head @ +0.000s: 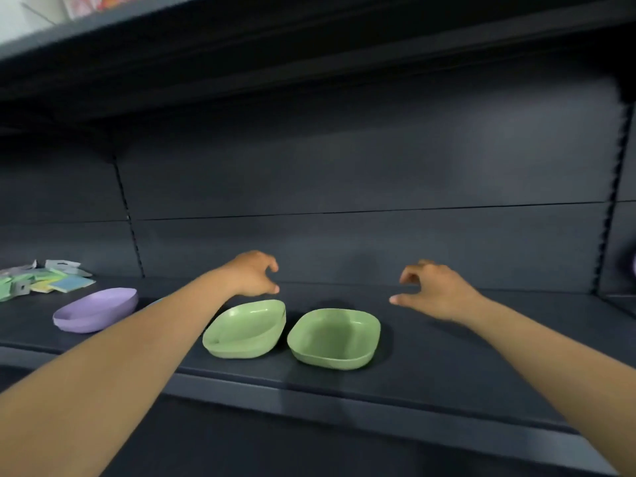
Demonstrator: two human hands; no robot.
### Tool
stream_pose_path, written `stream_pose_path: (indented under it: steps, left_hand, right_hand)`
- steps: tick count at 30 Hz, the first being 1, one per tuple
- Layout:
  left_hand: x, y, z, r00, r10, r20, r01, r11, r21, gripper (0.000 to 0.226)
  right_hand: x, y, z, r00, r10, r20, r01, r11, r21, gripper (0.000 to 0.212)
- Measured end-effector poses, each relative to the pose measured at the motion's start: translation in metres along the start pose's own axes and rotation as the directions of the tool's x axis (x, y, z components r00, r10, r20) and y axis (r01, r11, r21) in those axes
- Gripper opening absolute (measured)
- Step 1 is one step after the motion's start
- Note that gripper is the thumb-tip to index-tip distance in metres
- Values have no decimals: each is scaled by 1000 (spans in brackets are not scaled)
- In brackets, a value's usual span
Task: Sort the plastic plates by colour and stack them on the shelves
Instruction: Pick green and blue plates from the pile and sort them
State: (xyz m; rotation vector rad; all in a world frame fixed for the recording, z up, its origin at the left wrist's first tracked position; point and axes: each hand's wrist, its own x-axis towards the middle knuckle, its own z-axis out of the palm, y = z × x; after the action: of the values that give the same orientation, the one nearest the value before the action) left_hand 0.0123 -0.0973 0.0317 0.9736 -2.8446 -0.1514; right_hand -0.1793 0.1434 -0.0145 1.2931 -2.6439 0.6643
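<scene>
Purple plate (pixel 94 309) sits far left on the dark shelf (pixel 430 366), near coloured packets (pixel 44 280). Left hand (pixel 253 273) hovers above the tilted green plate (pixel 246 328), fingers loosely curled, holding nothing. Second green plate (pixel 334 338) lies just beside it. Right hand (pixel 433 287) hovers, likewise half-curled and empty.

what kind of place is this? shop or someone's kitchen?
Most likely a shop aisle. The dark metal shelf hangs on slotted uprights, like retail shelving. Green plates and a purple plate sit loose on it, beside packaged sponges.
</scene>
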Motion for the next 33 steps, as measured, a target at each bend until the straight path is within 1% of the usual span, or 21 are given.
stream_pose_path:
  steps: [3, 5, 9, 14, 17, 20, 24, 28, 33]
  left_hand:
    - [-26, 49, -7, 994, 98, -42, -94, 991, 97, 53]
    - [-43, 82, -6, 984, 164, -69, -155, 980, 128, 53]
    - [-80, 148, 14, 955, 273, -116, -268, 962, 57, 51]
    - [-125, 227, 39, 935, 344, -84, -348, 937, -34, 51]
    - [-145, 274, 40, 919, 389, -61, -392, 919, -41, 52]
    - [-158, 322, 35, 897, 437, -69, -440, 896, -50, 52]
    - [-164, 390, 35, 866, 496, -63, -500, 862, -86, 51]
    - [-156, 469, 50, 830, 555, -57, -558, 825, -93, 50]
    - [-126, 579, 83, 803, 596, -13, -594, 799, -97, 48]
  right_hand:
    - [-35, 18, -42, 996, -91, -5, 87, 966, -245, 59]
    - [-63, 34, -67, 997, -77, 3, 74, 940, -333, 64]
    - [-128, 68, -103, 1000, -16, 17, 22, 884, -467, 66]
    - [-200, 106, -139, 999, 34, 16, -19, 822, -569, 64]
    - [-235, 130, -163, 999, 45, -21, -49, 803, -593, 63]
    - [-266, 162, -188, 996, 75, -57, -94, 794, -600, 63]
    - [-303, 215, -222, 981, 145, -133, -195, 794, -576, 60]
    - [-334, 287, -247, 957, 216, -192, -286, 806, -518, 56]
    - [-345, 398, -278, 927, 320, -193, -374, 792, -482, 57]
